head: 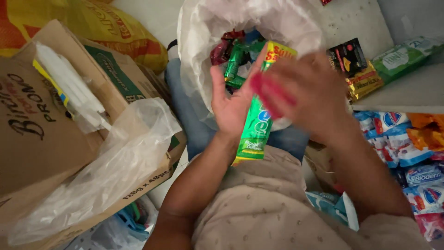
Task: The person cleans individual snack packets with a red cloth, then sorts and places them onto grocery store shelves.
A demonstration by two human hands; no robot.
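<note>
A long strip of green sachets with a yellow top (257, 125) hangs between my hands, over my lap. My left hand (230, 99) holds it from the left, palm up, fingers along the strip. My right hand (309, 95) is blurred with motion and closes on the strip's upper part from the right, with something red or pink (273, 95) against its fingers. Just behind the hands sits an open white plastic bag (203, 32) holding green and dark red sachets (236, 58).
Open cardboard boxes (55, 134) with clear plastic wrap (115, 171) stand at left, a yellow sack (115, 28) behind them. At right lie blue-and-white sachet packs (397, 139), orange packets (428, 132), and black and green packets (365, 65) on a grey ledge.
</note>
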